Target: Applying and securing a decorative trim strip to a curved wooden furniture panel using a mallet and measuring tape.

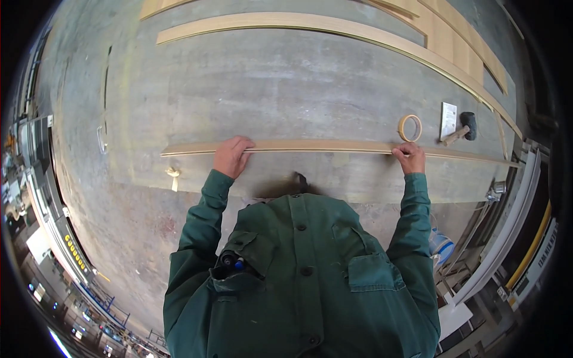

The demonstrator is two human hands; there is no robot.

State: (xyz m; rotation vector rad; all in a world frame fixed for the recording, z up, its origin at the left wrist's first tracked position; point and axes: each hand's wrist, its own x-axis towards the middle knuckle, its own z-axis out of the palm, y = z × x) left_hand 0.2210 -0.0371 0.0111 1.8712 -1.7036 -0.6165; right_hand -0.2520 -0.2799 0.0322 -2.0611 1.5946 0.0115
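Green jacket [304,310] is filling the near side, with a grey counter [227,101] spreading beyond. Panels [456,48] are lying far right, and a far strip [262,21] is stretching across the far side, neither being touched. The near strip [322,145] is running left to right along the counter's near side. The left hand [231,157] is holding it with fingers closing on its edge; the right hand [410,159] is pinching it farther right. Work is apparently centring on this strip; whether any joining is done, the view is not showing. A hammer [468,126] is resting at right beside a white card [448,121]; a tape roll [401,127] is sitting just beyond the right fingers, possibly crowding them.
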